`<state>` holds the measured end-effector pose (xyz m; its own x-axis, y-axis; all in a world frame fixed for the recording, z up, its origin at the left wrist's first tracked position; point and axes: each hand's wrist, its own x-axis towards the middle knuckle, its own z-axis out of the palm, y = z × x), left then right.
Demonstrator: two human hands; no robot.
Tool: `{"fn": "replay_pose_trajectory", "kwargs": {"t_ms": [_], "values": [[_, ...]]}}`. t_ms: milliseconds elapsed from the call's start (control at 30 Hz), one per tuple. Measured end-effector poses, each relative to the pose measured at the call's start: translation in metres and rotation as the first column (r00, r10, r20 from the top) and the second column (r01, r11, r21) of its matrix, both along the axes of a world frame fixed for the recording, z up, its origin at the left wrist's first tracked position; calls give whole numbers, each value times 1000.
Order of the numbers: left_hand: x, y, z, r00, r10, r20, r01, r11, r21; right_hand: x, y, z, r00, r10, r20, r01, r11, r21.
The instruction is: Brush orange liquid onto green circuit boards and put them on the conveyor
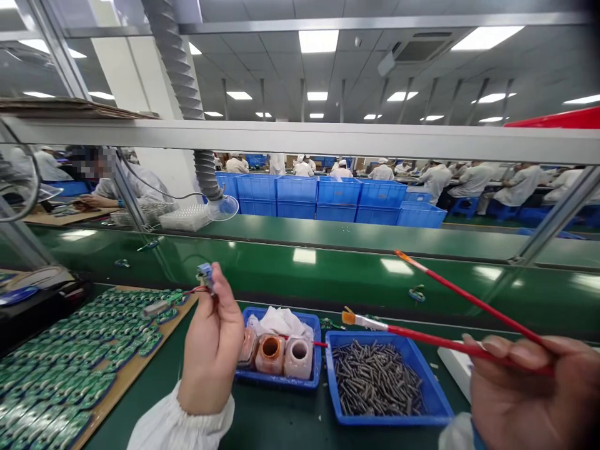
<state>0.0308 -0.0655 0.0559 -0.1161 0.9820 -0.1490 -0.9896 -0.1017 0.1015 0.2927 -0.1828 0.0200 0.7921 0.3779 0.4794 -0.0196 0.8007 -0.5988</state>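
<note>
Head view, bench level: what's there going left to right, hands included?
Green circuit boards → left hand holding a small blue part → blue tray with bottles → second blue tray of dark metal pieces → right hand gripping two red-handled brushes that point back left.

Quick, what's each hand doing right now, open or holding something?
Left hand: closed, pinching a small blue electronic part with thin wires.
Right hand: closed, holding two red-handled brushes.

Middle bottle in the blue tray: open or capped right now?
Open: the middle bottle shows a round, uncovered mouth ringed with orange-brown stain.
</note>
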Motion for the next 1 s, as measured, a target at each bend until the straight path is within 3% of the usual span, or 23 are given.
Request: {"fn": "replay_pose_trajectory", "kwargs": {"t_ms": [167, 367, 567, 867, 1000], "values": [[2, 10, -10, 987, -133, -92, 121, 984, -131, 1, 4, -7, 997, 67, -34, -69, 997, -38], [11, -2, -27, 917, -230, -327, 209, 973, -96, -2, 5, -9, 997, 69, -28, -71, 996, -51], [15, -17, -34, 698, -168, -696, 341, 933, 118, -4, -2, -8, 995, 94, 15, -94, 996, 0], [25, -36, -36, 445, -195, -874, 420, 908, 11, -27, 7, 0, 980, 91, 175, -88, 996, -23], [22, -33, -40, 384, -249, -889, 472, 881, -43, -35, 7, 0, 962, 88, 257, -84, 996, -27]]}}
